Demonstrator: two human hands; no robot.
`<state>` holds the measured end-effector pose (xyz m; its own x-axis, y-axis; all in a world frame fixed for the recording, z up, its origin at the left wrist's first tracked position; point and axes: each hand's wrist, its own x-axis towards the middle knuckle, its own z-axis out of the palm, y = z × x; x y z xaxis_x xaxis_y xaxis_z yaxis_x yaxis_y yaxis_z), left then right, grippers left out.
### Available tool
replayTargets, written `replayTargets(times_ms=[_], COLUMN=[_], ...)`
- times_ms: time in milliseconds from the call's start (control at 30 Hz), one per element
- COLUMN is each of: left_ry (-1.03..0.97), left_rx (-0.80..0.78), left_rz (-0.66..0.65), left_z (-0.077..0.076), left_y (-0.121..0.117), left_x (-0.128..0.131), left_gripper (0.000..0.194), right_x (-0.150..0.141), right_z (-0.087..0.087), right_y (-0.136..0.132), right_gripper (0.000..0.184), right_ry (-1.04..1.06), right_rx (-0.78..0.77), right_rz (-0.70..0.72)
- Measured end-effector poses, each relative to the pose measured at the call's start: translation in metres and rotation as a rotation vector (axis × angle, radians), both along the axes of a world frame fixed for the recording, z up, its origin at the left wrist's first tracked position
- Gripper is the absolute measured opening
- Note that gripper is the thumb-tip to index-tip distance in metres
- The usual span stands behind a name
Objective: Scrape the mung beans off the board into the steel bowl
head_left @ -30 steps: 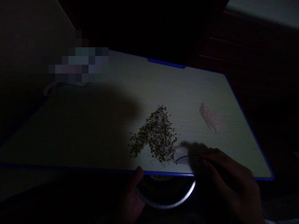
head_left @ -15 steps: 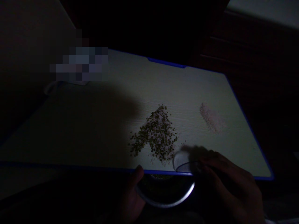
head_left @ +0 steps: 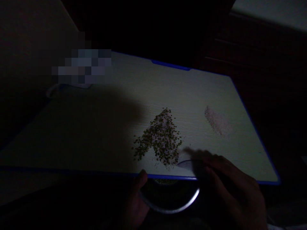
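The left hand pinches a round steel bowl just beneath the near edge of a pale, blue-rimmed cutting board, seemingly to catch what slides off; the curled right hand holds a clear curved plastic scraper — right beside a mound of small green beans.

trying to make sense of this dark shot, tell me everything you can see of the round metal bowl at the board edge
The round metal bowl sits just below the near blue edge of the pale cutting board, which hides its far side. Its thin rim shines silver along the near curve, while its inside is mostly in shadow. Small dark grains show inside, just under the board edge. The person's left hand is against the left of the rim, though the darkness hides how firmly it holds the bowl.
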<state>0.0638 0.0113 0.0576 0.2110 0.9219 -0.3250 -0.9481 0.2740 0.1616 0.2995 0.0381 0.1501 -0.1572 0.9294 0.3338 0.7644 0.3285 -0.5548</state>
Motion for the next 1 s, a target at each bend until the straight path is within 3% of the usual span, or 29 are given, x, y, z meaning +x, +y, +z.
replayTargets(times_ms=[167,300,567,767,900,1000], left_ry=[-0.019,-0.090,-0.056,-0.082,-0.086,-0.182], left_rx=[0.022,0.087,-0.012,0.036,-0.021,0.108], left_rz=[-0.026,-0.027,0.026,-0.070,-0.050,-0.106], left_z=[0.004,0.000,-0.003,-0.007,-0.008,0.000], left_y=[0.001,0.001,0.000,0.001,0.000,0.004], left_x=[0.000,-0.001,-0.004,-0.008,-0.011,-0.007], left_gripper=[0.026,0.033,0.035,0.032,0.035,0.036], right_x=[-0.003,0.003,0.003,-0.005,-0.004,-0.001], right_z=[0.004,0.005,0.014,0.016,0.015,0.014], right_y=[0.004,0.010,0.030,0.050,0.045,0.037], right_gripper=[0.021,0.020,0.023,0.025,0.022,0.023], right_ry=[0.053,0.034,0.010,0.037,0.061,0.065], right_rx=[-0.061,-0.058,-0.005,0.030,-0.030,-0.042], right_rz=[-0.191,-0.242,-0.100,0.063,0.084,0.097])
